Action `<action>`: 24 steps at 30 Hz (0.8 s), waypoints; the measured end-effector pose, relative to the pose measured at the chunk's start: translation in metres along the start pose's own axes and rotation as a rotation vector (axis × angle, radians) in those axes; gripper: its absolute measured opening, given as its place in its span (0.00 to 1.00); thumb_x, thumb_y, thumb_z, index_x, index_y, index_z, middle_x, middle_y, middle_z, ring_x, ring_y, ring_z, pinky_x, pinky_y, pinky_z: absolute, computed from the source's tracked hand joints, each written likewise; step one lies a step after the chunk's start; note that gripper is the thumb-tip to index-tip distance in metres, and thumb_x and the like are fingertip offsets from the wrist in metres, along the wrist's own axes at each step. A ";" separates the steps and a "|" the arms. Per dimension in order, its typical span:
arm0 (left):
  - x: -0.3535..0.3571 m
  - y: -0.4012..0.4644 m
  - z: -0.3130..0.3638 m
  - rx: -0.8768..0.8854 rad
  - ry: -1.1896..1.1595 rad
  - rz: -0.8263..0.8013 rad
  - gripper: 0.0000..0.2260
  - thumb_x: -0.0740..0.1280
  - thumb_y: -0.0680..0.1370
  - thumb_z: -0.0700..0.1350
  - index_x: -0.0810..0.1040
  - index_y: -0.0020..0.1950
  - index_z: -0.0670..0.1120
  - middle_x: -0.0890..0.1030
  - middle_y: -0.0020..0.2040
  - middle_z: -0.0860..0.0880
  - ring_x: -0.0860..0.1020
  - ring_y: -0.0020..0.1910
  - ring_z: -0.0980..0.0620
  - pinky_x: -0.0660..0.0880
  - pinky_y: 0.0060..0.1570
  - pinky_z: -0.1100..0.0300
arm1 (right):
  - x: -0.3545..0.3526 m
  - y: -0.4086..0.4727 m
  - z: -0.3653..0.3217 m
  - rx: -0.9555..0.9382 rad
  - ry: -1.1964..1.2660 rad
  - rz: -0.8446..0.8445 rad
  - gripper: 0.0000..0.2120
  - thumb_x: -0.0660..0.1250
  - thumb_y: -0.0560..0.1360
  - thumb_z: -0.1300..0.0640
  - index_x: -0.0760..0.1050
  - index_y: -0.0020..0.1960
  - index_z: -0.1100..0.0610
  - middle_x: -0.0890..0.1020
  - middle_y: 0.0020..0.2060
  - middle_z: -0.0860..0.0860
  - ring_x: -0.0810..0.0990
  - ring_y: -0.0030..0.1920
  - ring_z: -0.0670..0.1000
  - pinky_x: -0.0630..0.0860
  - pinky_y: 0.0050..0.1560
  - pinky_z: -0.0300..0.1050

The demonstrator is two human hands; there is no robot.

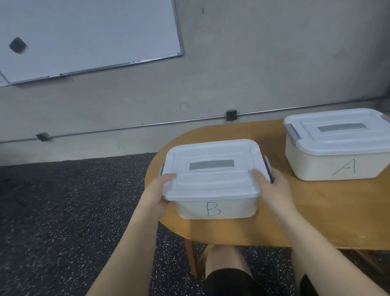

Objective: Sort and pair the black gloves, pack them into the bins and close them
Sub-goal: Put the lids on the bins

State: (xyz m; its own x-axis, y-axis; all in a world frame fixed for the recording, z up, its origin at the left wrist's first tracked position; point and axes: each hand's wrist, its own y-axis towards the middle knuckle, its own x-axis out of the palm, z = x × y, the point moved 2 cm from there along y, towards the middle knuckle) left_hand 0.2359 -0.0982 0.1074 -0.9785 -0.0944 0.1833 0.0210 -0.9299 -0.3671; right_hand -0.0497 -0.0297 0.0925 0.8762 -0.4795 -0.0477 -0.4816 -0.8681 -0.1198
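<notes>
A whiteboard is mounted on the grey wall at ten o'clock, above a thin pipe. A dark speckled floor is seen at eight o'clock, a rounded wooden table at four o'clock.

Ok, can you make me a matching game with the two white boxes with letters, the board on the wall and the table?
Things:
1. white plastic bin marked B
2. white plastic bin marked A
3. white wall-mounted whiteboard
4. oval wooden table

Descriptions:
a. carries both bins
b. gripped at its lid by both hands, left hand and right hand
c. lid on, no hand touching it
d. has a small black thing stuck on it

Pairs: 1-b, 2-c, 3-d, 4-a
</notes>
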 end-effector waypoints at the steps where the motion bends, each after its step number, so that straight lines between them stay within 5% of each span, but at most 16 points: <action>1: 0.001 -0.001 -0.002 -0.003 -0.025 0.041 0.15 0.70 0.77 0.38 0.82 0.64 0.41 0.86 0.59 0.41 0.82 0.62 0.38 0.76 0.67 0.40 | 0.001 -0.002 0.001 -0.006 0.016 0.017 0.20 0.70 0.80 0.49 0.75 0.70 0.52 0.81 0.55 0.42 0.81 0.55 0.45 0.76 0.52 0.44; 5: 0.005 -0.003 -0.005 0.073 -0.017 0.182 0.13 0.73 0.76 0.39 0.81 0.60 0.47 0.86 0.54 0.46 0.84 0.53 0.43 0.82 0.52 0.46 | 0.001 -0.003 -0.007 -0.113 -0.170 0.053 0.24 0.68 0.81 0.50 0.72 0.74 0.56 0.81 0.63 0.50 0.80 0.62 0.52 0.77 0.61 0.50; 9: 0.007 -0.005 -0.006 0.194 0.057 0.241 0.09 0.73 0.77 0.40 0.81 0.51 0.53 0.85 0.48 0.51 0.83 0.46 0.51 0.78 0.37 0.59 | -0.003 -0.002 -0.011 -0.205 -0.306 0.059 0.26 0.67 0.82 0.52 0.69 0.76 0.61 0.79 0.68 0.55 0.77 0.65 0.55 0.72 0.63 0.47; 13: 0.008 -0.006 -0.005 0.244 0.099 0.235 0.09 0.72 0.79 0.40 0.81 0.52 0.54 0.84 0.49 0.52 0.82 0.47 0.51 0.79 0.42 0.57 | -0.001 -0.002 -0.016 -0.244 -0.427 0.064 0.26 0.65 0.83 0.53 0.68 0.77 0.63 0.76 0.72 0.56 0.73 0.72 0.59 0.68 0.67 0.46; 17: 0.011 -0.008 -0.007 0.349 0.208 0.256 0.17 0.69 0.79 0.41 0.79 0.39 0.63 0.80 0.43 0.60 0.78 0.44 0.55 0.76 0.45 0.56 | 0.000 0.000 -0.016 -0.261 -0.495 0.054 0.23 0.64 0.84 0.54 0.70 0.76 0.63 0.79 0.69 0.57 0.75 0.69 0.61 0.70 0.61 0.47; 20: 0.016 -0.015 -0.005 0.356 0.263 0.289 0.22 0.69 0.79 0.42 0.79 0.33 0.68 0.77 0.37 0.63 0.75 0.40 0.59 0.72 0.41 0.61 | -0.001 0.001 -0.013 -0.214 -0.398 0.039 0.25 0.65 0.83 0.53 0.69 0.77 0.60 0.76 0.72 0.54 0.73 0.72 0.58 0.69 0.69 0.48; 22: 0.014 -0.013 -0.008 0.311 0.200 0.252 0.21 0.69 0.80 0.44 0.81 0.39 0.73 0.81 0.39 0.63 0.78 0.43 0.56 0.75 0.43 0.60 | -0.002 -0.002 -0.008 -0.132 -0.242 0.028 0.25 0.66 0.82 0.51 0.69 0.77 0.56 0.76 0.72 0.51 0.74 0.71 0.54 0.69 0.69 0.46; 24: 0.014 -0.017 -0.013 0.219 -0.028 0.093 0.10 0.66 0.84 0.52 0.84 0.59 0.66 0.86 0.54 0.60 0.83 0.56 0.50 0.79 0.56 0.49 | 0.000 -0.009 -0.002 0.040 0.037 -0.041 0.24 0.69 0.80 0.48 0.72 0.74 0.51 0.81 0.66 0.48 0.79 0.65 0.50 0.74 0.63 0.46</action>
State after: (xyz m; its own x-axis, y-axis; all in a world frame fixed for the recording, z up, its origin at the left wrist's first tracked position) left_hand 0.2188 -0.0793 0.1049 -0.9642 -0.1905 0.1845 0.1580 -0.9714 -0.1774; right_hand -0.0456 -0.0222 0.0956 0.8938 -0.4484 -0.0052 -0.4433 -0.8818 -0.1609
